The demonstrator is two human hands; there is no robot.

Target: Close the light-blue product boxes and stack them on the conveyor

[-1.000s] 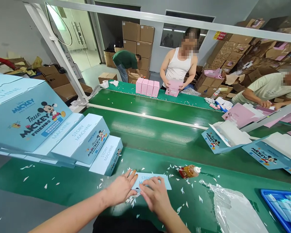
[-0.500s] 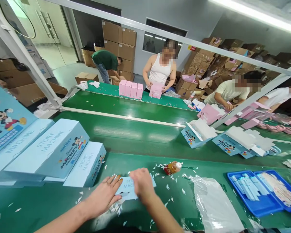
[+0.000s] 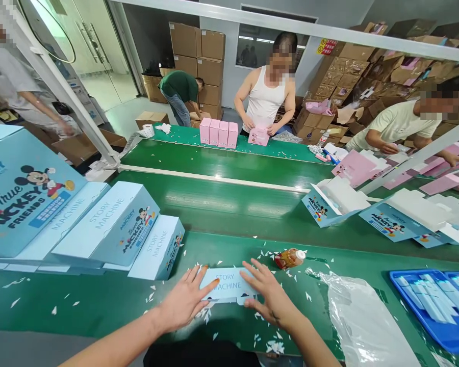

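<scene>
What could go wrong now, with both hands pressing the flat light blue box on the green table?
1. The left hand and right hand press only the ends of the flat box, so it may crease.
2. White paper scraps lie around it and could get trapped in a fold.
3. The small bottle lies close to the right hand and could be knocked away.

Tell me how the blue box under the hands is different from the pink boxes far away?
The blue box lies flat on the green table, pressed by the left hand and right hand; the pink boxes stand upright in a row, untouched. The blue box reads STORY MACHINE; the pink boxes' print is too small. Both are cardboard packaging.
</scene>
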